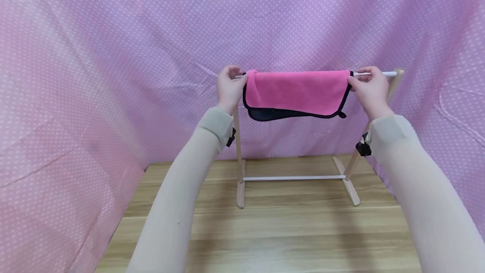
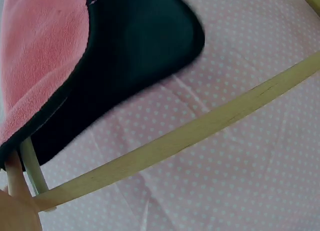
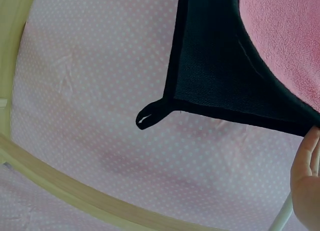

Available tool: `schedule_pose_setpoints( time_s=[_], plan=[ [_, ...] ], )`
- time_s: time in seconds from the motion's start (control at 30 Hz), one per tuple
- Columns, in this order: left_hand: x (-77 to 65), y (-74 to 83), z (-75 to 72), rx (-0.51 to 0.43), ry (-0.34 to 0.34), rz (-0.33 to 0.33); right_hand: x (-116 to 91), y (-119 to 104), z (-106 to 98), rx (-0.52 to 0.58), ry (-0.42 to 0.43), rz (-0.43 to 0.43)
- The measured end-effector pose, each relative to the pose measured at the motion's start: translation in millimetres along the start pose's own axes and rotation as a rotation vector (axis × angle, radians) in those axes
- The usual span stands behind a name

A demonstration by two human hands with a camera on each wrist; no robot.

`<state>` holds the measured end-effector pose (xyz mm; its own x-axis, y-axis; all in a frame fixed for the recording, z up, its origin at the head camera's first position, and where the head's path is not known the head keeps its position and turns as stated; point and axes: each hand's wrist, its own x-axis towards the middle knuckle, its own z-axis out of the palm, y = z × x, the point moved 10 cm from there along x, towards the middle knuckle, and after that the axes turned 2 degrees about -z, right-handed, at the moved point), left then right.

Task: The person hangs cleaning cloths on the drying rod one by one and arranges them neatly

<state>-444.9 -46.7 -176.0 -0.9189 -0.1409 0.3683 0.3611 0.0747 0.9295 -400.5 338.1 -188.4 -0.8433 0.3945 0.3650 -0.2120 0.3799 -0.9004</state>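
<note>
A pink cloth (image 1: 299, 92) with black edging hangs folded over the white top rod (image 1: 388, 73) of a small wooden rack. Its dark back layer (image 2: 135, 41) shows below the pink front, and a black loop (image 3: 152, 113) sticks out at one corner. My left hand (image 1: 230, 89) pinches the cloth's upper left edge beside the rod, thumb in front. At the upper right edge, my right hand (image 1: 369, 89) holds the cloth between thumb and fingers. In the left wrist view, the fingertips are partly hidden behind the cloth.
The rack's wooden left post (image 1: 238, 146) and right post (image 1: 353, 164) stand on flat feet, joined low down by a white bar (image 1: 295, 178). Under it is a wood-grain table (image 1: 288, 231). Pink dotted fabric (image 1: 170, 54) hangs behind and at both sides.
</note>
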Motion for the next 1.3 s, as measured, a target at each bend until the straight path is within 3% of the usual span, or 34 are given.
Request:
schedule_pose_setpoints(
  time_s=[0.1, 0.33, 0.57, 0.67, 0.77, 1.0, 1.17, 1.3],
  plan=[
    [-1.5, -3.1, -3.3, 0.052, 0.020, -0.003, -1, 0, 4, 0.055, -0.022, -0.003],
    [5.1, -12.3, -1.4, 0.042, -0.076, -0.071, 0, -18, 2, 0.154, -0.031, -0.045],
    [2.0, 2.4, -7.0, 0.028, -0.028, 0.048, 1, -30, -21, 0.511, 0.051, -0.040],
    [-3.6, 3.5, -3.3, -0.028, -0.027, 0.083, 1, -25, -29, 0.573, 0.064, -0.008],
    [-11.0, -3.2, 2.2, -0.077, -0.041, 0.084, -1, -14, -35, 0.590, 0.064, 0.020],
    [-27.9, -31.7, 13.6, -0.059, -0.064, 0.044, -10, 18, -39, 0.509, 0.071, 0.031],
    [-30.3, -47.1, 12.8, -0.067, -0.047, 0.033, -16, 38, -33, 0.503, 0.054, 0.045],
    [-29.9, -54.0, 10.4, -0.069, -0.045, 0.053, -20, 46, -23, 0.498, -0.016, 0.035]
  ],
)
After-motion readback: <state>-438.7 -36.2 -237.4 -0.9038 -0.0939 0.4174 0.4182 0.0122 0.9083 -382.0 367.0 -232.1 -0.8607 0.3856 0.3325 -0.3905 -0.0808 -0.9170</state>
